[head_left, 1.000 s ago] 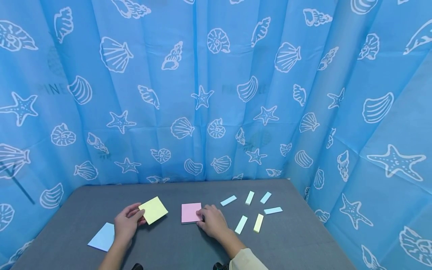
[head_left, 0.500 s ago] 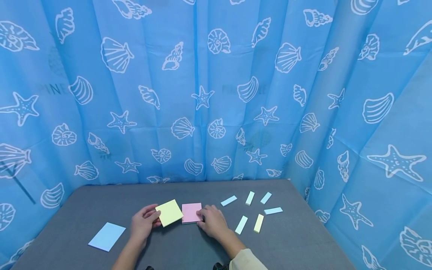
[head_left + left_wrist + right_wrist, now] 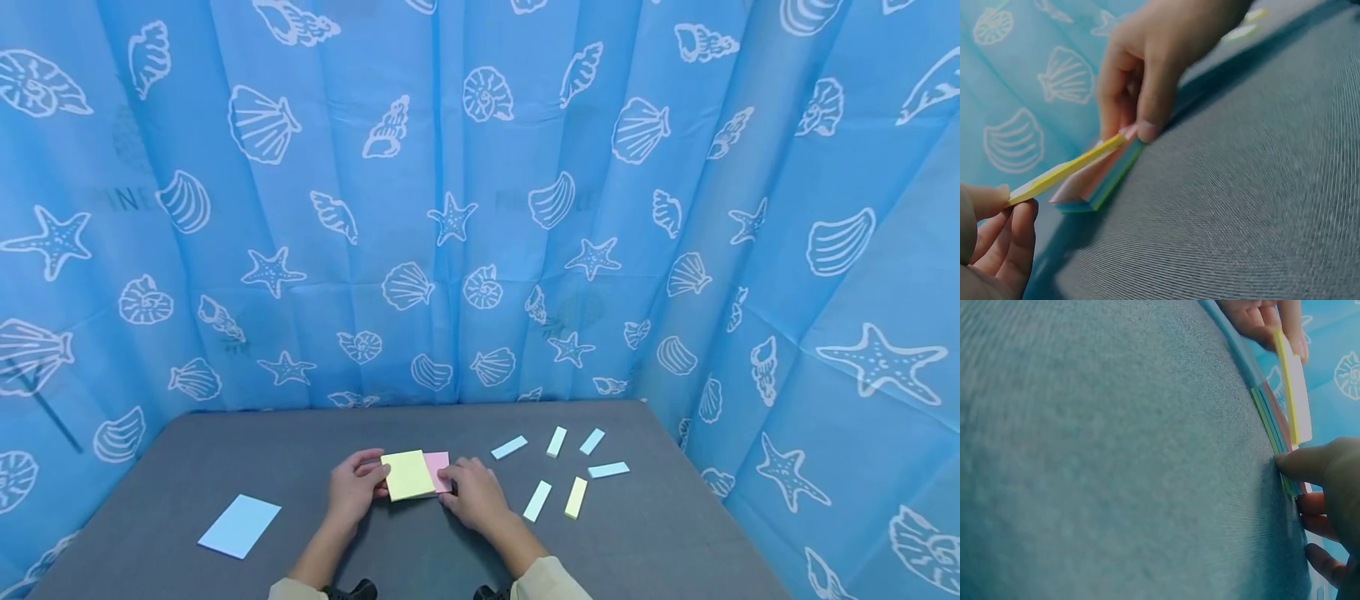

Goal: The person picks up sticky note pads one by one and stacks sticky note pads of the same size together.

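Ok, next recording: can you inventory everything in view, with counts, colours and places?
Pink-topped square paper stack: 1, pink over blue and green, centre
Yellow square paper pad: 1, yellow, tilted over the stack
Light-blue flat four-sided paper: 1, light blue, left
Narrow yellow rectangular pad: 1, yellow, right
Narrow pale rectangular pads: 5, pale blue or green, right
Grey fabric-covered table: 1, grey, beneath
Blue shell-print fabric curtain: blue with white prints, behind and right
Cream sleeves: 2, cream, bottom edge
Left hand: 1, bare, pinching the yellow square pad
Right hand: 1, bare, gripping the stack's right side
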Demonstrator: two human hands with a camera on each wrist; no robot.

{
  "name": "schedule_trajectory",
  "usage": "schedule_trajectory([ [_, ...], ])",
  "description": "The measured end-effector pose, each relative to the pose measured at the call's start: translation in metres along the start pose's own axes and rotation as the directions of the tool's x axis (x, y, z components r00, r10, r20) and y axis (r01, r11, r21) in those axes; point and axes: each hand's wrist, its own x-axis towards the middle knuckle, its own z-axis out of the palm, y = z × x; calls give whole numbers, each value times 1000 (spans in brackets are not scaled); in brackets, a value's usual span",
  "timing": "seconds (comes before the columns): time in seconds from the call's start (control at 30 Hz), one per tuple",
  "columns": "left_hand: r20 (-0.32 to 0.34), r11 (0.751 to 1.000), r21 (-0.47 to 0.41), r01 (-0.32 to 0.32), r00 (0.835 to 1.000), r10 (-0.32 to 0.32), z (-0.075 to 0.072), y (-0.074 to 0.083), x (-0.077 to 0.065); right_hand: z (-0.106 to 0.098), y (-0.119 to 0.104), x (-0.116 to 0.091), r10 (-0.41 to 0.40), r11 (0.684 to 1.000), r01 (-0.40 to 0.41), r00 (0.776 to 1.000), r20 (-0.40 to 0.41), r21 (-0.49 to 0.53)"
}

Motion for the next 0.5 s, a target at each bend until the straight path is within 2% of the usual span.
schedule_trajectory([
  [0.17,-4,994,103,-48,999,49,9,-2,4,2,-1,0,12,1000,-12,1000,13,-21],
  [0.3,-5,975,210,-79,997,82,15,-2,6,3,-1,1,29,999,-28,999,23,-36],
  [0.37,12,947,302,-111,994,113,18,-2,5,3,-1,2,33,999,-32,999,24,-40],
  [0.5,80,862,471,-186,983,168,19,-3,3,4,-1,3,31,998,-30,999,22,-48],
])
